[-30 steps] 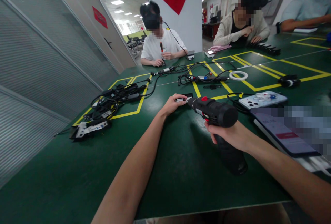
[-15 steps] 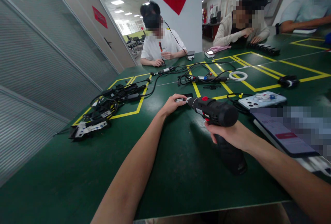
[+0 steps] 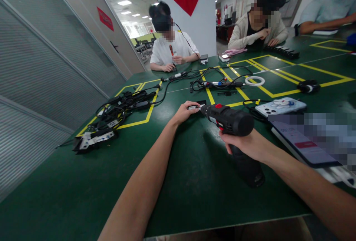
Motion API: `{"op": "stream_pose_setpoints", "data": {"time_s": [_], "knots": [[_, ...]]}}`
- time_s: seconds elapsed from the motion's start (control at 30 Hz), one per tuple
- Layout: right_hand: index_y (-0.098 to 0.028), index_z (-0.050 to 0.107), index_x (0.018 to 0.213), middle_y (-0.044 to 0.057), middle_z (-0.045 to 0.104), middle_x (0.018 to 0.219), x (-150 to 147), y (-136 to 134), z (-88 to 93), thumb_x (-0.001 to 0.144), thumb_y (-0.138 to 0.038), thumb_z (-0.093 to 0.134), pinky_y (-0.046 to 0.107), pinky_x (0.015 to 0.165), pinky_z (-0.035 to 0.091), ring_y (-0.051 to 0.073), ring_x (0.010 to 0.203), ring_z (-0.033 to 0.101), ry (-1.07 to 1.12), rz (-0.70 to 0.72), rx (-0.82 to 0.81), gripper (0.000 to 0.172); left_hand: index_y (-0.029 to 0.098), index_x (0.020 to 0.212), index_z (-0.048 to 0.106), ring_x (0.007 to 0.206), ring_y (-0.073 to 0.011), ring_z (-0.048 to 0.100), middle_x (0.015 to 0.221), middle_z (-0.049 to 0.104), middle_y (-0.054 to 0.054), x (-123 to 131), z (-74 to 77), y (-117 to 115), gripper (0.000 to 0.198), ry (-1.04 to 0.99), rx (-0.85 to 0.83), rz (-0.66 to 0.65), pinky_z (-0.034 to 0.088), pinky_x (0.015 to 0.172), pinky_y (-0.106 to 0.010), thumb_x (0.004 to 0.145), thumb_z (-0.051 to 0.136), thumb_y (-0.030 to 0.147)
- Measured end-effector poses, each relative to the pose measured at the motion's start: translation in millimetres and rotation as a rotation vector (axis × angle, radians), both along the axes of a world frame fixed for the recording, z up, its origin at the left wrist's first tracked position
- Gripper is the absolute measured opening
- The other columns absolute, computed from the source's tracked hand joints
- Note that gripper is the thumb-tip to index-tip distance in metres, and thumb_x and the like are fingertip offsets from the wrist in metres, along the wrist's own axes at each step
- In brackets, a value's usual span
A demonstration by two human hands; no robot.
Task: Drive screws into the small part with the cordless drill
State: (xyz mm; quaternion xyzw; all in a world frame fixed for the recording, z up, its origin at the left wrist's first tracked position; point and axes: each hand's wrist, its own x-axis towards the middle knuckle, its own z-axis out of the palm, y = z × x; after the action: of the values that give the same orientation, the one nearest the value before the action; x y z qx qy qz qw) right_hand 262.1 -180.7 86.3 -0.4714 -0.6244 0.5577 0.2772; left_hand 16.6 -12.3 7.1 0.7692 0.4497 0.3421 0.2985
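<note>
A black cordless drill [image 3: 229, 119] with red switches is in the grip of my right hand [image 3: 244, 142], its battery base hanging low over the table. The drill's nose points forward and left, up to the fingertips of my left hand [image 3: 184, 112]. Those fingers are closed on a small whitish, silvery piece [image 3: 193, 107] whose kind I cannot make out. The bit meets or nearly meets that piece; the exact contact is too small to tell. A flat black strip [image 3: 201, 102] lies just behind it on the green table [image 3: 191, 181].
Tangled black cables [image 3: 122, 107] lie on the left, with a black-and-white piece [image 3: 94, 140] in front. A cabled pen-like tool [image 3: 222, 84] and white ring [image 3: 254, 81] lie ahead. A phone [image 3: 280, 106] and tablet [image 3: 303, 141] sit right. Several people work across the table.
The view has shifted very slightly. Both hands and the drill keep the same position relative to the small piece.
</note>
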Motion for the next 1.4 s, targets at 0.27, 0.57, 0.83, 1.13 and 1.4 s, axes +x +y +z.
{"op": "stream_pose_setpoints", "data": {"time_s": [0.27,0.57,0.83,1.13,1.4], "knots": [[-0.019,0.056,0.078,-0.001,0.060,0.057,0.9,0.8,-1.6,0.076,-0.023,0.056,0.029,0.058,0.043,0.016,0.056,0.059,0.004,0.013,0.018,0.005,0.022,0.102,0.070,0.109,-0.0220,0.054,0.110,0.064,-0.005,-0.7,-1.7,1.5,0.033,-0.009,-0.004,-0.005,0.037,0.102,-0.037,0.073,0.064,0.037],[-0.019,0.057,0.080,-0.001,0.060,0.056,1.1,2.7,-10.3,0.075,-0.023,0.056,0.029,0.057,0.043,0.016,0.054,0.058,0.043,0.004,0.014,0.006,0.022,0.100,0.071,0.111,-0.0223,0.054,0.110,0.064,-0.005,1.5,0.4,-0.9,0.031,-0.011,-0.019,0.016,0.037,0.103,-0.037,0.072,0.064,0.034],[-0.019,0.059,0.075,0.000,0.061,0.055,1.1,0.6,-0.5,0.075,-0.023,0.055,0.030,0.059,0.042,0.017,0.056,0.059,0.001,0.005,0.007,0.005,0.023,0.100,0.071,0.110,-0.0221,0.054,0.109,0.064,-0.005,-0.4,-2.9,1.5,0.031,-0.016,-0.016,0.014,0.037,0.103,-0.037,0.073,0.064,0.035],[-0.019,0.057,0.078,-0.001,0.060,0.055,1.1,2.9,-9.4,0.076,-0.022,0.056,0.030,0.057,0.043,0.016,0.053,0.058,0.057,0.007,0.023,0.004,0.023,0.100,0.071,0.110,-0.0221,0.054,0.111,0.063,-0.005,-0.6,-1.8,0.8,0.031,-0.016,-0.029,0.022,0.038,0.103,-0.037,0.072,0.064,0.034],[-0.018,0.058,0.079,0.000,0.060,0.054,1.6,4.0,-10.3,0.075,-0.022,0.057,0.029,0.055,0.042,0.016,0.051,0.057,0.059,-0.011,0.000,0.006,0.022,0.101,0.070,0.110,-0.0218,0.054,0.111,0.063,-0.005,-1.6,-2.6,1.3,0.032,-0.009,-0.017,0.002,0.037,0.103,-0.036,0.073,0.064,0.036]]}}
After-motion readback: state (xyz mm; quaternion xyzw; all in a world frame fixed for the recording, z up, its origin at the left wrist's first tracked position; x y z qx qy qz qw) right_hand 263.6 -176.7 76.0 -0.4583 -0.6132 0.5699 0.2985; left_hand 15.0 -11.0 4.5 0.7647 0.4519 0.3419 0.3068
